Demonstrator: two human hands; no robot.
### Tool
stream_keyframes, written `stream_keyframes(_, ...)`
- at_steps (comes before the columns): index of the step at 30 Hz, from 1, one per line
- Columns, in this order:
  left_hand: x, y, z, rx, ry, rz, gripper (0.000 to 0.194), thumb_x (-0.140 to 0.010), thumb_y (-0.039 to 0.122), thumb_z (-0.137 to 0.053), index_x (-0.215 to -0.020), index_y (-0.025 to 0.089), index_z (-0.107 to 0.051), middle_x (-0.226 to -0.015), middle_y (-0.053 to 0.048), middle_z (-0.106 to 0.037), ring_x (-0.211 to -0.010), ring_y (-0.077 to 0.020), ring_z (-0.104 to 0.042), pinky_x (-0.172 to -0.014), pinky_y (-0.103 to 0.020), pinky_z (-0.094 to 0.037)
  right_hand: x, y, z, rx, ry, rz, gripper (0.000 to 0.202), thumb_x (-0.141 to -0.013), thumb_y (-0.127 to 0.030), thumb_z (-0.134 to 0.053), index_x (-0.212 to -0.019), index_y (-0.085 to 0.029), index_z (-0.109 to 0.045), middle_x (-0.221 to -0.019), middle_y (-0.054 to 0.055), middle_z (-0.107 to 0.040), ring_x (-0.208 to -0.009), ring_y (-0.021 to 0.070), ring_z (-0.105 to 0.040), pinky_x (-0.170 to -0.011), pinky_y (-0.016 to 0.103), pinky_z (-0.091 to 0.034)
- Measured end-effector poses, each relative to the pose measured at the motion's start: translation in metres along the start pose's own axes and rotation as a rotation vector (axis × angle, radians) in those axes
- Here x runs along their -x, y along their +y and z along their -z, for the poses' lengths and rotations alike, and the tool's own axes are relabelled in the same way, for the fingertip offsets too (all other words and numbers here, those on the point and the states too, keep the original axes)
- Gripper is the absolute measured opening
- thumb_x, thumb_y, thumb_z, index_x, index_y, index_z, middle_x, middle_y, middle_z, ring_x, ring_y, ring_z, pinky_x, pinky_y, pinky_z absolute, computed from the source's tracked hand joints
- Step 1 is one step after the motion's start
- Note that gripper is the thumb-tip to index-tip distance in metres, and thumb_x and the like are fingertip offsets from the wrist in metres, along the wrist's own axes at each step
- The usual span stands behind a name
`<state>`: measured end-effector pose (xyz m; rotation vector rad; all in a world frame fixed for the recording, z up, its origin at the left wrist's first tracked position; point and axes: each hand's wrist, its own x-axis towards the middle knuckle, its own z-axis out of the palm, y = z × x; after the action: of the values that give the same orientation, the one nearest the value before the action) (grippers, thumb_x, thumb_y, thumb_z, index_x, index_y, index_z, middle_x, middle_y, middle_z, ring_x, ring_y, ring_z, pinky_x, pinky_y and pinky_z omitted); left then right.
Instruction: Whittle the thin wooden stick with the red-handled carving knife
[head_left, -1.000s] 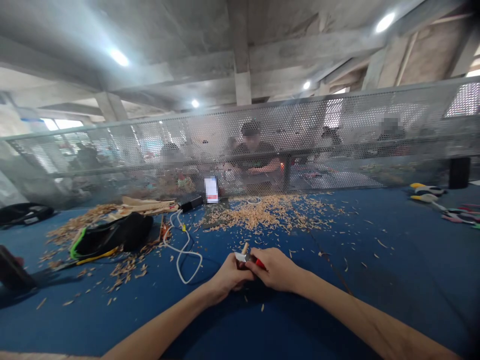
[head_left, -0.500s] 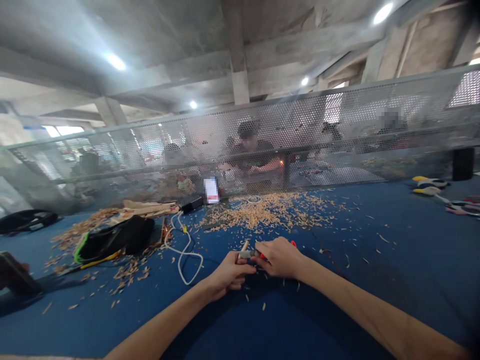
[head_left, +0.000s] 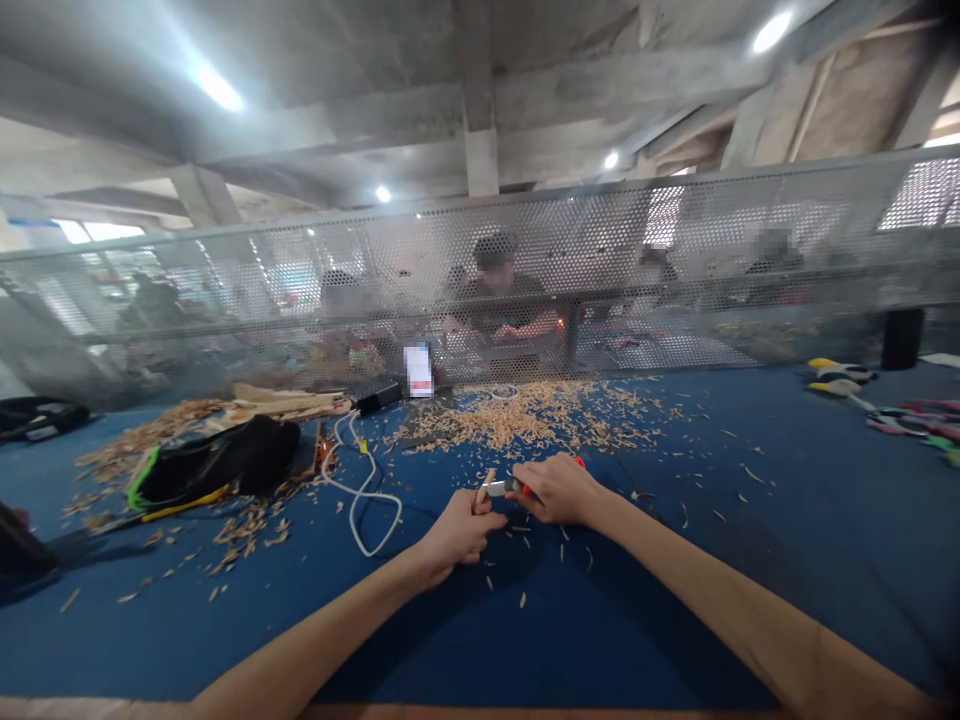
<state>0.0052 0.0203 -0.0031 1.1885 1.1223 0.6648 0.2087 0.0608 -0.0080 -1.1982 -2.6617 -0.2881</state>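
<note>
Shifted toward one o'clock, our right hand (head_left: 559, 489) grips a knife (head_left: 497, 489). Our left hand (head_left: 456, 532) clasps a stick (head_left: 486, 485) jutting toward one o'clock.

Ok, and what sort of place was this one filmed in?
Most likely a workshop or factory floor: wood shavings are scattered over a blue worktop, a perforated metal screen stands behind it, and the ceiling is bare concrete.
</note>
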Motion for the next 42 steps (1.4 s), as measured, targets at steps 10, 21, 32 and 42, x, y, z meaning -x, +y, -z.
stream_keyframes(10, 0.001, -0.009, 0.000, 0.044, -0.015, -0.019, 0.050, -0.072, 0.038, -0.080, -0.070, 0.025, -0.032, -0.047, 0.015, -0.022, -0.036, -0.0031, -0.016, -0.039, -0.019, -0.008, 0.050, 0.154, -0.005, -0.017, 0.248, -0.915, 0.048, -0.105, -0.044, -0.027, -0.091, -0.017, -0.065, -0.077, 0.014, -0.071, -0.067, 0.0233, -0.063, -0.060, 0.031, -0.031)
stream_keyframes(21, 0.003, -0.002, 0.004, 0.204, -0.061, -0.053, 0.063, -0.055, 0.033, -0.090, -0.072, 0.025, -0.030, -0.048, 0.017, -0.024, -0.038, -0.0006, -0.015, -0.041, -0.020, -0.004, 0.009, -0.002, 0.001, -0.149, 0.068, -0.191, 0.041, -0.106, -0.046, -0.032, -0.095, -0.020, -0.061, -0.078, 0.008, -0.073, -0.067, 0.0199, -0.066, -0.062, 0.029, -0.032)
stream_keyframes(32, 0.004, -0.001, 0.003, 0.086, -0.105, -0.051, 0.054, -0.055, 0.030, -0.088, -0.068, 0.024, -0.035, -0.047, 0.016, -0.025, -0.039, -0.0002, -0.014, -0.042, -0.021, -0.005, 0.008, -0.039, 0.012, -0.087, -0.085, -0.062, 0.037, -0.107, -0.043, -0.036, -0.101, -0.019, -0.064, -0.087, 0.009, -0.076, -0.075, 0.0202, -0.070, -0.060, 0.028, -0.031)
stream_keyframes(42, 0.008, -0.008, 0.011, 0.040, -0.175, 0.018, 0.063, -0.065, 0.044, -0.088, -0.073, 0.026, -0.029, -0.049, 0.017, -0.024, -0.039, -0.0014, -0.011, -0.040, -0.020, -0.004, 0.020, 0.063, 0.007, 0.009, -0.005, -0.563, 0.046, -0.107, -0.046, -0.030, -0.102, -0.018, -0.066, -0.078, 0.011, -0.074, -0.067, 0.0231, -0.067, -0.060, 0.029, -0.033)
